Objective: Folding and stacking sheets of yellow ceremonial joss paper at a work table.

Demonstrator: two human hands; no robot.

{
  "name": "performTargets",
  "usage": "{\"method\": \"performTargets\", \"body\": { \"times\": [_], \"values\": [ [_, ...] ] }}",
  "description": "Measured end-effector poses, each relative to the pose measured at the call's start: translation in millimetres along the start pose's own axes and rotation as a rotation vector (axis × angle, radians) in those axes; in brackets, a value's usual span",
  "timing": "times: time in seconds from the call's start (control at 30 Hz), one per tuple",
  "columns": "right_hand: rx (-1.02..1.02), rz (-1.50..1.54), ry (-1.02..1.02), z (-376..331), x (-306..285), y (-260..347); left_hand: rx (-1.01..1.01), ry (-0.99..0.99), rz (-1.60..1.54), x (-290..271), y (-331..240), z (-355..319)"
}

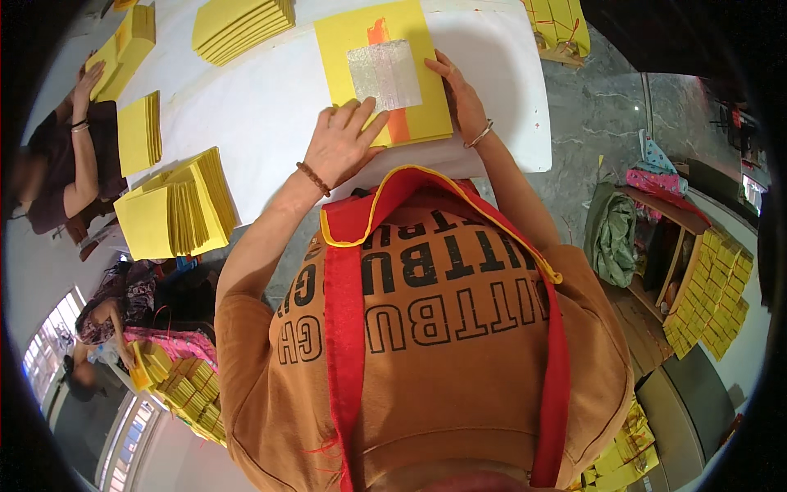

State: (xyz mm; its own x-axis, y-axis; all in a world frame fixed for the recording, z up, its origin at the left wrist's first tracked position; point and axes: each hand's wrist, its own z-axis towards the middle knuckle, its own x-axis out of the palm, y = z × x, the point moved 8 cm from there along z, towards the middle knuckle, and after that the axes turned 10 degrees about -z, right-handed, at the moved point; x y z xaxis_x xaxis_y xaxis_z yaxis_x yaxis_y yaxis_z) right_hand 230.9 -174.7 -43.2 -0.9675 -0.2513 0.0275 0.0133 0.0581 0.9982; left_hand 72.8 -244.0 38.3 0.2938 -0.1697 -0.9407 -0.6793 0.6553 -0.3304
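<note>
In front of me on the white table lies a stack of yellow paper sheets (434,115). The top sheet carries an orange-red stripe (399,125) and a silver foil square (384,74) across its middle. My left hand (344,135) rests on the near left corner of the stack, fingers spread over the paper, fingertips at the foil's lower edge. Along the right edge stands my right hand (461,97), its fingers stretched out against the side of the stack. A beaded bracelet is on my left wrist, a bangle on my right.
More yellow paper stacks (242,29) lie on the white table (270,98), with a fanned stack (176,209) at its near left. A co-worker's hand (86,82) touches a stack at far left. Another person handles yellow bundles below. Shelving and yellow bundles (711,291) stand right.
</note>
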Motion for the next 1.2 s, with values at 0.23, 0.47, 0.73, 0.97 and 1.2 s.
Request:
{"method": "performTargets", "body": {
  "times": [0.23, 0.47, 0.73, 0.97, 1.2],
  "values": [
    [-0.001, -0.04, -0.033, 1, -3, 4, 0.176, -0.094, 0.04, -3, -7, -3],
    [-0.065, -0.073, -0.045, -3, 1, 15, 0.146, -0.16, -0.313, -19, 3, -1],
    [-0.036, -0.099, -0.045, -3, -2, 13, 0.039, -0.184, -0.456, -19, 17, 2],
    [-0.043, -0.047, -0.049, 0, -4, 6, -0.134, -0.191, -0.647, -15, 36, 6],
    [-0.035, -0.028, -0.059, -1, -2, 13, -0.187, -0.149, -0.678, -16, 36, 8]
  ]
}}
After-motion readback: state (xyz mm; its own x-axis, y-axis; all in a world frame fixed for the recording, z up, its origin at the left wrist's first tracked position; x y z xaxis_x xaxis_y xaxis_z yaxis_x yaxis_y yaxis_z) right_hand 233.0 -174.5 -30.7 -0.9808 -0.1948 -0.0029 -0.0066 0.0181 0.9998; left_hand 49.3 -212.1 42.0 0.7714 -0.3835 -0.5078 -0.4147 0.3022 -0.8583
